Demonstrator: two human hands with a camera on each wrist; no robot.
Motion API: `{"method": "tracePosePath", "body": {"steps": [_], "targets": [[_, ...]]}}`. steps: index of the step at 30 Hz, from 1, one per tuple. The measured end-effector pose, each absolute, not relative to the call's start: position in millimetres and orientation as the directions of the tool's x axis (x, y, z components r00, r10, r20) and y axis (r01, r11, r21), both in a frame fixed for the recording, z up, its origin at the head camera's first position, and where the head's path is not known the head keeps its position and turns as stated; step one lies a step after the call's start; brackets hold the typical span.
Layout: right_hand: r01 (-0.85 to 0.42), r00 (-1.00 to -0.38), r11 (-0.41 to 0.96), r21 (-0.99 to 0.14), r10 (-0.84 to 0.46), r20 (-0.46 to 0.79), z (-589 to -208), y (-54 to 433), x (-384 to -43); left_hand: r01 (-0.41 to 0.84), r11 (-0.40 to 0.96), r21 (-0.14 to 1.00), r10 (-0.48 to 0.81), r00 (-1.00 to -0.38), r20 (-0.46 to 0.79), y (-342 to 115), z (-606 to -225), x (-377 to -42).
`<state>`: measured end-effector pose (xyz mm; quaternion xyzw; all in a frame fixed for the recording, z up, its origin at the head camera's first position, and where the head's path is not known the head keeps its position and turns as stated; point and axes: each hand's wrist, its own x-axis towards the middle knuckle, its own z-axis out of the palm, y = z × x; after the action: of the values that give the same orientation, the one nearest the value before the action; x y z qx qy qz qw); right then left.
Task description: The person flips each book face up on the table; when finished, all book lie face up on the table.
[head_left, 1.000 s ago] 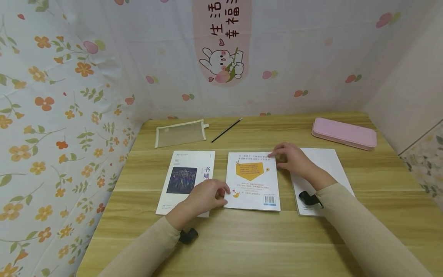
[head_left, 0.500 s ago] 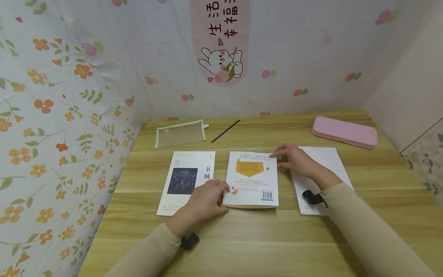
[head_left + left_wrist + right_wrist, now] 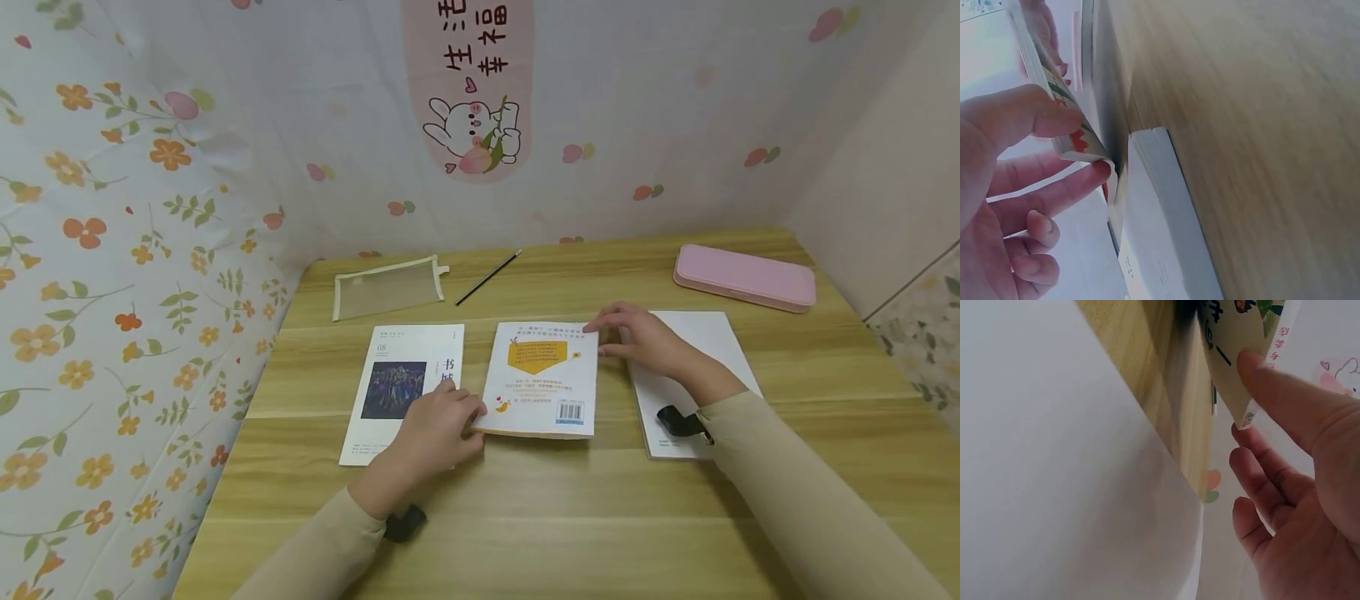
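Note:
A thin paperback book (image 3: 536, 379), its back cover with an orange panel and barcode facing up, is held between both hands in the head view. My left hand (image 3: 441, 423) pinches its lower left corner; in the left wrist view the thumb lies on the front cover underneath. My right hand (image 3: 637, 337) pinches the upper right corner, with the thumb on the illustrated front cover (image 3: 1229, 362) in the right wrist view. The book's near edge is raised off the table. Under my left hand lies a white book (image 3: 386, 433) with a dark picture on its cover.
Beneath my right forearm lies another white book (image 3: 697, 342). Farther back are a mesh zip pouch (image 3: 390, 287), a dark pencil (image 3: 487, 277) and a pink pencil case (image 3: 742, 275). A patterned cloth (image 3: 630, 100) hangs behind the wooden table (image 3: 540, 517).
The middle book's near edge has risen off the table, and both hands now pinch its opposite corners. The other books, pouch, pencil and case stay in place.

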<state>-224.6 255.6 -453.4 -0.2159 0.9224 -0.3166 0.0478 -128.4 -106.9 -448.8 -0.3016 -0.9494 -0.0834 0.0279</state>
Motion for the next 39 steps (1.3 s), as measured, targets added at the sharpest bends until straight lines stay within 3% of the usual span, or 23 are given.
{"method": "tracePosePath", "body": {"steps": [8,19,28,34,39], "targets": [[-0.359,-0.921,0.712,-0.604,-0.375,0.105,-452,255,-223,0.603,0.790,0.113,0.576,-0.792,0.201,-113,-448,-128],[-0.337,-0.941,0.684,-0.647,-0.265,0.210,-446,260,-222,0.614,0.748,0.252,0.402,-0.721,0.564,-122,-438,-137],[-0.367,-0.929,0.596,-0.714,-0.190,0.318,-441,258,-217,0.640,0.660,0.394,0.286,-0.699,0.656,-124,-433,-142],[-0.399,-0.915,0.582,-0.709,-0.197,0.353,-438,258,-215,0.674,0.607,0.420,0.227,-0.654,0.721,-124,-433,-145],[-0.379,-0.923,0.578,-0.723,-0.183,0.338,-438,259,-215,0.676,0.585,0.448,0.193,-0.652,0.733,-123,-430,-146]]}}
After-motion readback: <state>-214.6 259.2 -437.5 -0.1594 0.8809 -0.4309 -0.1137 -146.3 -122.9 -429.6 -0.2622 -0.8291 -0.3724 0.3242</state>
